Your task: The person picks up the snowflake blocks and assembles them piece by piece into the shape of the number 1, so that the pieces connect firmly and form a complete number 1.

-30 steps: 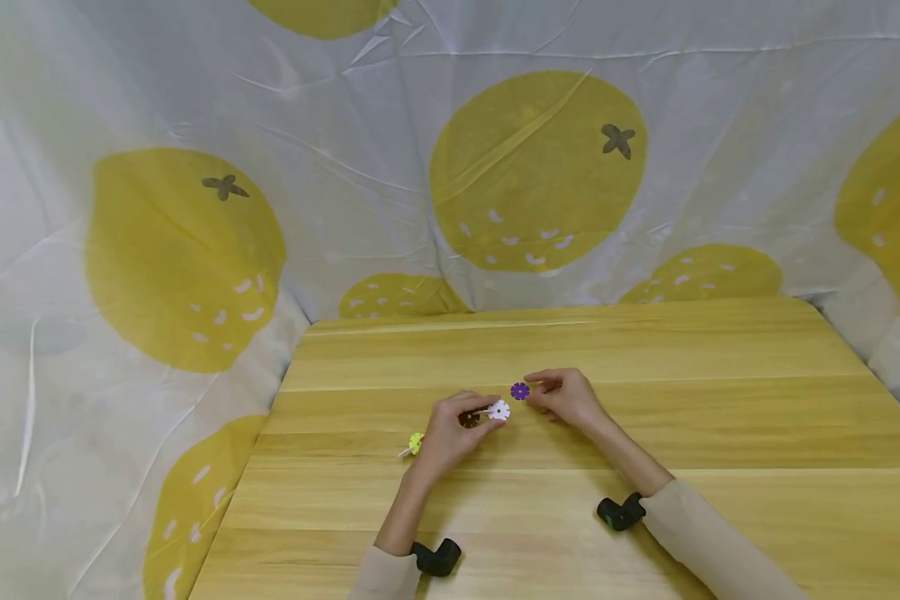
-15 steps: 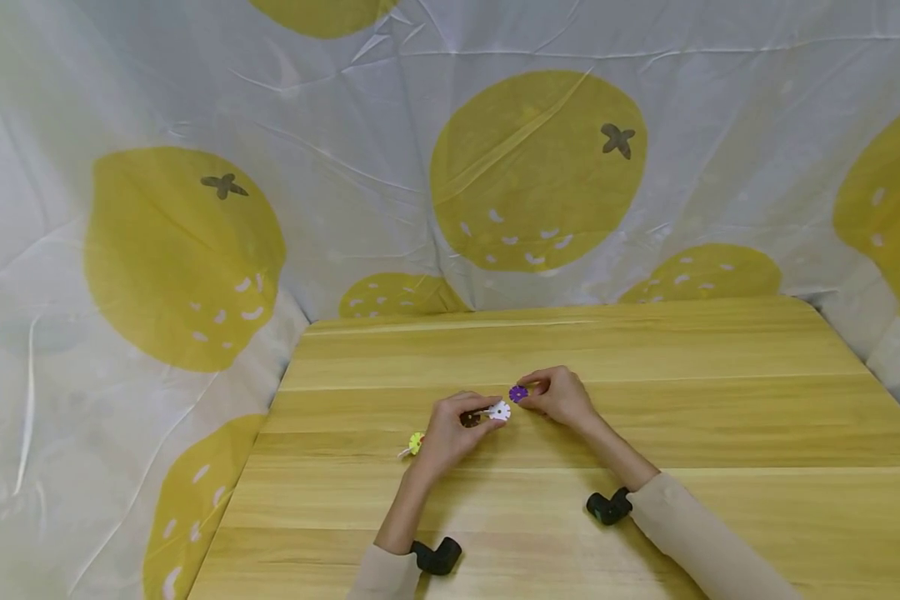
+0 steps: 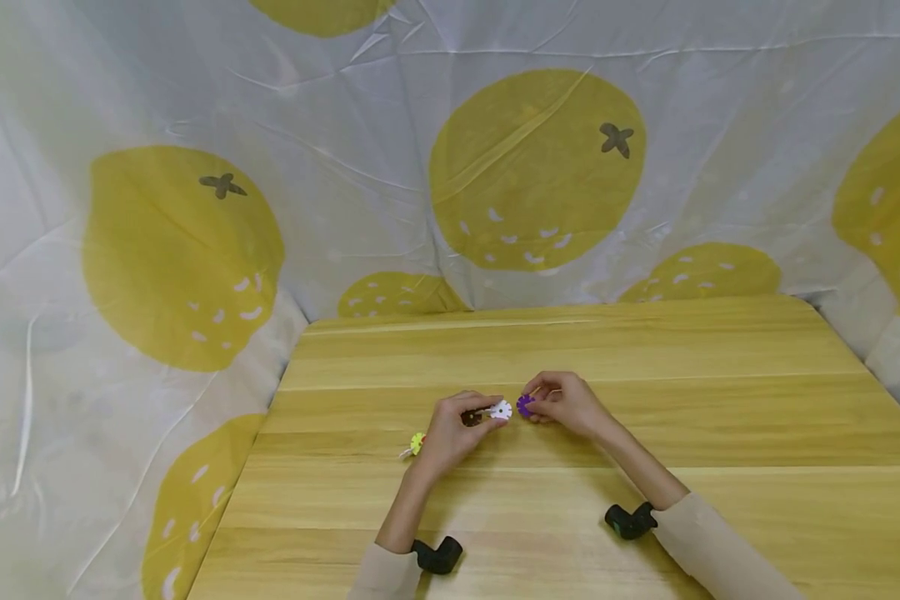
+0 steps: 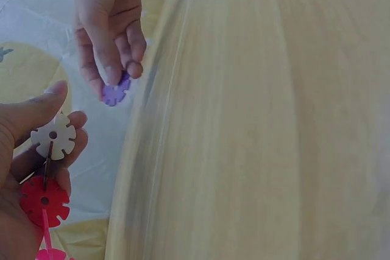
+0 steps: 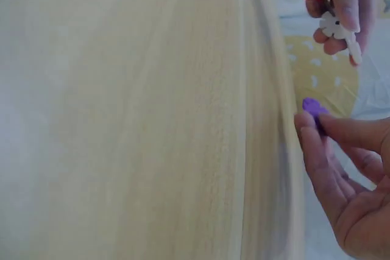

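My left hand (image 3: 453, 427) holds a chain of notched plastic snowflake discs. Thumb and fingertips pinch it by the white disc (image 3: 501, 411) at its right end. Behind that sits a dark brown disc (image 3: 471, 417), partly covered by the fingers. A red disc (image 4: 44, 201) and a pink disc (image 4: 52, 254) follow in the left wrist view. On the far side of the wrist a yellow disc (image 3: 417, 443) pokes out. Between thumb and fingers my right hand (image 3: 570, 405) pinches a single purple disc (image 3: 525, 406), a small gap from the white one.
Both hands are over a light wooden table (image 3: 645, 350). A pale cloth (image 3: 360, 167) printed with large yellow lemons hangs behind it and at its sides. Black wrist cameras sit at both cuffs, the left camera (image 3: 438, 556) and the right camera (image 3: 630, 521).
My right hand has come slightly nearer to me and to the right, bringing the purple disc level with the white one. Its fingers now cover more of the disc. My left hand stays almost still.
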Motion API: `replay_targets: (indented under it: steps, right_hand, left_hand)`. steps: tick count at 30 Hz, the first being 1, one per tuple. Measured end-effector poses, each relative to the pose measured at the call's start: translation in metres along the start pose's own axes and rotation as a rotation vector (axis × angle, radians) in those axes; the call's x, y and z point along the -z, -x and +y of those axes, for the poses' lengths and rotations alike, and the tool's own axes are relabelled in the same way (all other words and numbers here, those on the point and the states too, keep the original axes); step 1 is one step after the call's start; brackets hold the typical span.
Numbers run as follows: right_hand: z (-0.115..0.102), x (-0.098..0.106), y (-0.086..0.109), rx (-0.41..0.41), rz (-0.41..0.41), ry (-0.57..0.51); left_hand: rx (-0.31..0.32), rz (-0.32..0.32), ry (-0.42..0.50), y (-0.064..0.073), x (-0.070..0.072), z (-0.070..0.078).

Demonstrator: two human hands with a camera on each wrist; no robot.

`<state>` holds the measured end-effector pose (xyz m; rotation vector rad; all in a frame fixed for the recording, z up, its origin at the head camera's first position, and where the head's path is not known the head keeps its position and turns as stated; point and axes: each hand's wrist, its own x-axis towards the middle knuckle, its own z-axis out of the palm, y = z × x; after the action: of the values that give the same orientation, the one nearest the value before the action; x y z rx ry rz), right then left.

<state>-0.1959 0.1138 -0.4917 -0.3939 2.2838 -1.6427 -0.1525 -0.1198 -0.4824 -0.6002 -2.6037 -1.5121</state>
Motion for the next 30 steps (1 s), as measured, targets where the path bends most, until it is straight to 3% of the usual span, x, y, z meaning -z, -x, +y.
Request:
replay_targets:
  steps: [7, 18, 30]
  right_hand:
    - [-0.005, 0.003, 0.014, 0.048, 0.007, -0.101]
    - [-0.007, 0.006, 0.026, 0.140, 0.074, -0.109]
    - [-0.009, 0.006, 0.032, 0.160, 0.074, -0.143]
  left_hand:
    - [0.002, -0.009, -0.019, -0.002, -0.002, 0.002]
    - [-0.001, -0.020, -0.014, -0.006, -0.004, 0.006]
    - [-0.002, -0.041, -0.011, -0.009, -0.007, 0.008]
